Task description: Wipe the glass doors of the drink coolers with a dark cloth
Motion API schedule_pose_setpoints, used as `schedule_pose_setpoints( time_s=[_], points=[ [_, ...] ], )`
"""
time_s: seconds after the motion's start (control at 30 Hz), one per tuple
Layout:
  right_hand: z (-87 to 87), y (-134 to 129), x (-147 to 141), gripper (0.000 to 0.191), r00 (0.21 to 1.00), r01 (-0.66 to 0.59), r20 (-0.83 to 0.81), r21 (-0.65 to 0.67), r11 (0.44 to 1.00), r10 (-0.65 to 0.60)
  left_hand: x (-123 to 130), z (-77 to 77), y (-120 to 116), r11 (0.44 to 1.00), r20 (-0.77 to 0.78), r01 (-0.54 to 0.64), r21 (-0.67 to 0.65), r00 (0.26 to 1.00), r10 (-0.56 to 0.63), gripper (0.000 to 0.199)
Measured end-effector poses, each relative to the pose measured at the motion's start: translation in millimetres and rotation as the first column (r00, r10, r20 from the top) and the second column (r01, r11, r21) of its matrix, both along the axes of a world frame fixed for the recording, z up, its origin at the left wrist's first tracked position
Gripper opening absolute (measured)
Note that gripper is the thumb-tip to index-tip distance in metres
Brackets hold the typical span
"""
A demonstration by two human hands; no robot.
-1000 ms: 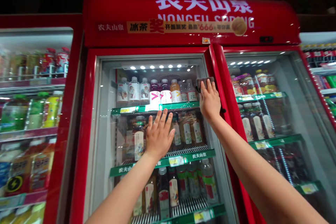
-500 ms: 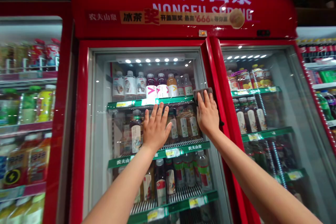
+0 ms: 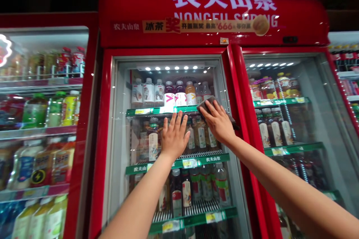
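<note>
My left hand (image 3: 174, 136) lies flat with fingers spread on the glass door (image 3: 120, 130) of a red drinks fridge. Under my right hand (image 3: 219, 122) is a dark grey cloth (image 3: 202, 105), held against the same pane near its right edge. The cloth shows past the fingertips and below the palm. Behind the glass, bottles with white labels (image 3: 148, 92) stand on the top shelf, and darker bottles (image 3: 153, 140) stand on the shelf below.
The red door frame (image 3: 236, 82) rises right of my right hand, beside a second glass door with bottles (image 3: 276, 129) behind it. Left is another red-framed fridge (image 3: 84, 127) with several shelves of drinks. A lit red sign panel (image 3: 140, 7) runs above.
My right hand has slid the cloth leftward across the glass, away from the door frame, and its fingers now tilt left. My left hand stays in place on the pane. The view has turned slightly left.
</note>
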State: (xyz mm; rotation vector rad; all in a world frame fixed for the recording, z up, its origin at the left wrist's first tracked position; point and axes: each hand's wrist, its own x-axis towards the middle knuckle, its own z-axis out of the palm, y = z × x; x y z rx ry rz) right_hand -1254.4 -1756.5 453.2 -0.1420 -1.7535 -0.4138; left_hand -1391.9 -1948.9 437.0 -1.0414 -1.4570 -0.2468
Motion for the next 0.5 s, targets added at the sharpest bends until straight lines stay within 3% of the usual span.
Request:
schedule_pose_setpoints(
  time_s=[0.07, 0.13, 0.23, 0.33, 0.4, 0.5],
  points=[
    [-16.0, 6.2, 11.6, 0.058, 0.996, -0.020, 0.088, 0.085, 0.996, 0.012, 1.4, 1.4, -3.3, 1.000, 0.009, -0.004, -0.023, 1.000, 0.004, 0.069],
    [-15.2, 13.6, 16.4, 0.056, 0.997, -0.013, 0.075, 0.064, 0.998, 0.008, 2.3, 3.0, -8.8, 0.999, 0.010, -0.010, -0.050, 1.000, 0.010, 0.070],
    [13.4, 12.1, 2.2, 0.054, 0.998, -0.012, -0.068, -0.069, 0.998, 0.008, 1.2, 3.4, -20.4, 0.998, 0.007, -0.026, -0.064, 1.000, 0.026, 0.071],
    [37.2, -11.2, -23.7, 0.056, 0.989, -0.036, -0.147, -0.117, 0.993, 0.018, -2.8, -2.0, -34.0, 0.999, 0.022, -0.051, -0.020, 0.998, 0.051, 0.069],
    [34.3, -28.8, -33.3, 0.057, 0.995, -0.040, -0.096, -0.058, 0.997, 0.034, -6.6, -8.8, -44.3, 0.998, 0.031, -0.064, 0.002, 0.997, 0.064, 0.069],
    [11.3, -37.9, -27.6, 0.056, 0.997, -0.067, 0.046, 0.098, 0.993, 0.063, -13.9, -19.1, -62.9, 0.997, 0.032, -0.077, -0.011, 0.996, 0.078, 0.073]
  ],
)
